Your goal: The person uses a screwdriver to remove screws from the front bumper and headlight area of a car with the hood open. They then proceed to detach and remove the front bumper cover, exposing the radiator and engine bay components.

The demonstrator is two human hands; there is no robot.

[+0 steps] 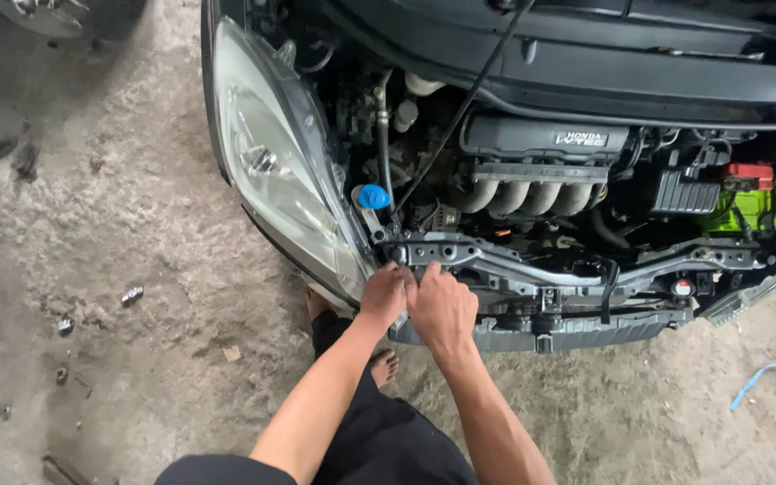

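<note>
Blue cap (374, 196) above both hands (415, 301)

Blue cap (374, 196) sits just right of the headlight (271, 166), with a silver intake manifold (532, 196) deeper in the bay and a green battery (752, 208) under a red terminal cover (747, 173) far right. Thin black prop rod (460, 112) slants up across the bay. On the dirty concrete floor (136, 242): small metal bits (131, 295) left, blue strap (774, 382) right.

Glossy clear plastic headlight (271, 162), matt grey metal crossmember (532, 265), rough dusty concrete floor (136, 233)
</note>
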